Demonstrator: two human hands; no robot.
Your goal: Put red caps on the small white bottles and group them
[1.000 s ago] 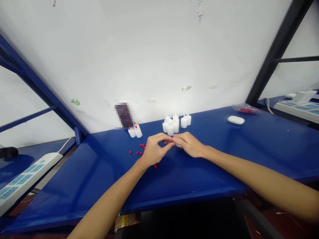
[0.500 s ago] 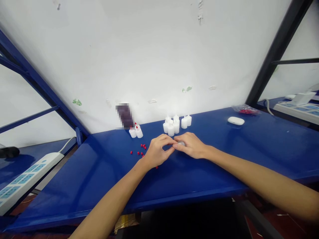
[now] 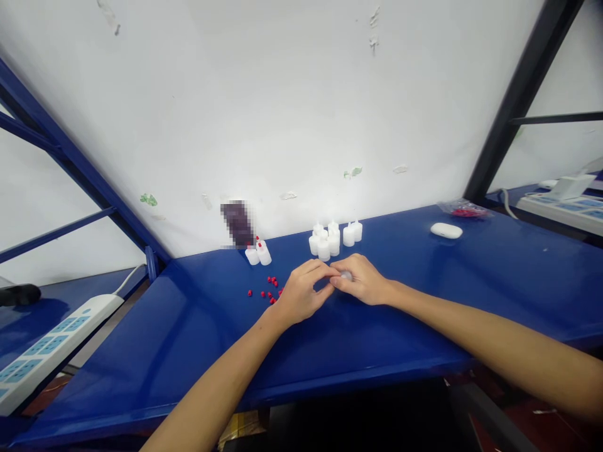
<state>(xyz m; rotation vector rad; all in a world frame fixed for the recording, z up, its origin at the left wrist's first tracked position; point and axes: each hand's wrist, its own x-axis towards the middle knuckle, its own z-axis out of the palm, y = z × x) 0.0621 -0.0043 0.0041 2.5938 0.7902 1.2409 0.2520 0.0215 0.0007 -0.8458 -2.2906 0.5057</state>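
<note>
My right hand (image 3: 362,280) is closed around a small white bottle (image 3: 346,275), whose rounded pale end shows between thumb and fingers. My left hand (image 3: 308,290) meets it from the left, thumb and fingers pinched at the bottle's other end; whatever lies between these fingertips is hidden. Just behind the hands stands a cluster of white bottles with narrow tips (image 3: 323,243), and a pair of similar bottles (image 3: 352,233) is right of it. Loose small red caps (image 3: 270,294) lie left of my left hand. Farther back, a few white bottles (image 3: 263,254) have red caps on their tips.
A blurred-out dark object (image 3: 238,223) leans at the wall behind the capped bottles. A white rounded case (image 3: 446,231) and a clear bag with red pieces (image 3: 465,210) lie on the right of the blue table (image 3: 188,339). At left is a power strip (image 3: 61,342).
The view has shifted slightly. Both hands stay together around the bottle with nearly the same grip; the left hand sits a little farther right, and more of the bottle's pale end shows.
</note>
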